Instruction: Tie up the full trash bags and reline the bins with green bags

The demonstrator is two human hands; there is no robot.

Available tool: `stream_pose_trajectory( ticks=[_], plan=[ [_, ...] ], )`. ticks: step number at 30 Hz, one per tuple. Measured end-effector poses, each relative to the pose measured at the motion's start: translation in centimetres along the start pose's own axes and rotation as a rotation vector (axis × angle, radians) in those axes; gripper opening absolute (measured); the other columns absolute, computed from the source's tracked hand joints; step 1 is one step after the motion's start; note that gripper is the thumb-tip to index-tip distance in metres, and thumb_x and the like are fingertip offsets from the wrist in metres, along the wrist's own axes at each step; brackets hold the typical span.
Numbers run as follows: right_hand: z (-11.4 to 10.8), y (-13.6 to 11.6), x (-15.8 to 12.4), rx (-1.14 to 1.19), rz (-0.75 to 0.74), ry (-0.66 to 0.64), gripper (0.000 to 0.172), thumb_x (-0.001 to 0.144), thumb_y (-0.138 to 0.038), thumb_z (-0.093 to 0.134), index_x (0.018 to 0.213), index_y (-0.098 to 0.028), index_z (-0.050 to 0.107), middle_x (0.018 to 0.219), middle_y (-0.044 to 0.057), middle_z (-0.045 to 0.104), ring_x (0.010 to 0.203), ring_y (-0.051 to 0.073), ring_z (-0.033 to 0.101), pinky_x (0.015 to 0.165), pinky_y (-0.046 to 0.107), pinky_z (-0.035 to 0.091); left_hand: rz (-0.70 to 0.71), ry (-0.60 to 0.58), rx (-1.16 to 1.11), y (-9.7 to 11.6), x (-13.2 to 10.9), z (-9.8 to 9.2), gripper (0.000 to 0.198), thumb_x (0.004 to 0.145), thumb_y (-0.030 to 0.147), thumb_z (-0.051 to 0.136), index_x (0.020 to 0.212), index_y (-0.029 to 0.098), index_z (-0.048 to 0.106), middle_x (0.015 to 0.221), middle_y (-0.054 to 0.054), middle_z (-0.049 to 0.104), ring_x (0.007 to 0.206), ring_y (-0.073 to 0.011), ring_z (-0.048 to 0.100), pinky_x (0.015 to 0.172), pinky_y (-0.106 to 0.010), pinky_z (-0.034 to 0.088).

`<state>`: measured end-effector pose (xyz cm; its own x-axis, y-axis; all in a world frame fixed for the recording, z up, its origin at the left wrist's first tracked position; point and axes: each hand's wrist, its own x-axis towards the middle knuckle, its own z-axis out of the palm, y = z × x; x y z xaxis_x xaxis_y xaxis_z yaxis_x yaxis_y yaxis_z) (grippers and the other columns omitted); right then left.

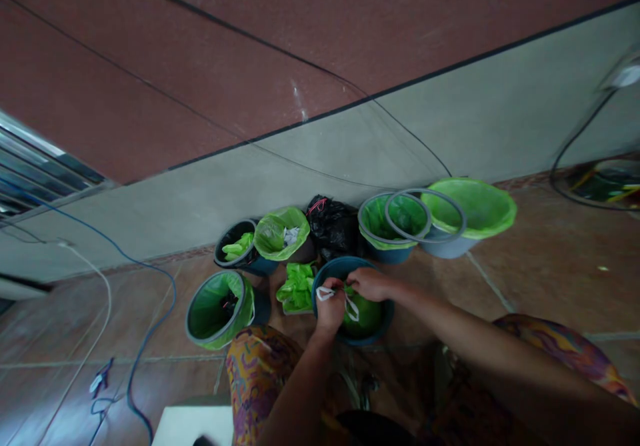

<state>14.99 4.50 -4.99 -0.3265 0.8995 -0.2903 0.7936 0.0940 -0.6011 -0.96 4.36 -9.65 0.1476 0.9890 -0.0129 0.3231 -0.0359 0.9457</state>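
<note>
A green garbage bag (364,321) sits inside a blue bin (386,329) on the floor between my knees. White drawstrings (353,309) loop from its gathered top. My left hand (331,307) is closed at the near left of the bag's top, with a white loop lying against its fingers. From the right, my right hand (369,283) reaches over the bin, fingers pinched on the same gathered top. The fingertips almost meet, and they partly hide what they pinch.
Lined bins surround this one: a tilted one (220,309) at left, others along the wall, including a grey bin (445,243). A black garbage bag (333,226) stands behind. Folded green bags (299,287) lie close by. A blue cable (170,299) crosses the floor at left.
</note>
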Motion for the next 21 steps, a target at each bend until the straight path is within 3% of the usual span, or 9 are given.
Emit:
stream_pose_trajectory(
  ticks=[5,9,16,18,21],
  plan=[
    [0.8,-0.3,0.3,0.182,0.066,-0.037,0.028,0.089,-0.016,0.046,0.079,-0.017,0.072,0.077,0.006,0.07,0.074,0.017,0.063,0.068,0.027,0.045,-0.036,0.033,0.003,-0.2,-0.5,0.1,0.013,0.075,0.021,0.056,0.084,0.018,0.065,0.08,-0.004,0.068,0.073,-0.0151,0.061,0.07,-0.027,0.047],
    [1.1,0.0,0.4,0.32,0.077,-0.097,0.03,0.092,-0.021,0.044,0.077,-0.012,0.069,0.064,0.004,0.063,0.055,0.012,0.055,0.054,0.023,0.04,-0.074,0.009,0.004,-0.7,-0.5,-0.2,0.011,0.076,0.026,0.06,0.08,0.017,0.064,0.07,-0.001,0.064,0.063,-0.013,0.057,0.061,-0.025,0.045],
    [1.5,0.4,0.8,0.273,0.101,-0.07,0.029,0.089,-0.019,0.05,0.071,-0.01,0.071,0.058,0.003,0.061,0.056,0.012,0.055,0.056,0.023,0.037,-0.125,0.012,-0.011,-2.1,-0.5,-0.2,0.014,0.074,0.031,0.063,0.07,0.018,0.06,0.064,0.0,0.061,0.061,-0.0133,0.057,0.061,-0.025,0.044],
    [1.5,0.4,0.8,0.154,0.107,-0.041,0.031,0.089,-0.018,0.047,0.074,-0.011,0.074,0.065,0.006,0.066,0.063,0.014,0.059,0.06,0.024,0.039,-0.151,0.036,-0.003,-2.8,-0.5,-0.1,0.014,0.074,0.032,0.063,0.071,0.018,0.059,0.064,0.0,0.06,0.062,-0.0143,0.057,0.061,-0.026,0.044],
    [1.5,0.5,0.7,0.009,0.135,0.008,0.028,0.086,-0.013,0.049,0.08,-0.012,0.077,0.084,0.012,0.073,0.081,0.02,0.065,0.07,0.027,0.043,-0.17,-0.025,-0.03,-3.8,-0.5,-0.1,0.013,0.077,0.03,0.06,0.073,0.019,0.057,0.068,-0.002,0.062,0.066,-0.0156,0.059,0.065,-0.027,0.046]
  ],
)
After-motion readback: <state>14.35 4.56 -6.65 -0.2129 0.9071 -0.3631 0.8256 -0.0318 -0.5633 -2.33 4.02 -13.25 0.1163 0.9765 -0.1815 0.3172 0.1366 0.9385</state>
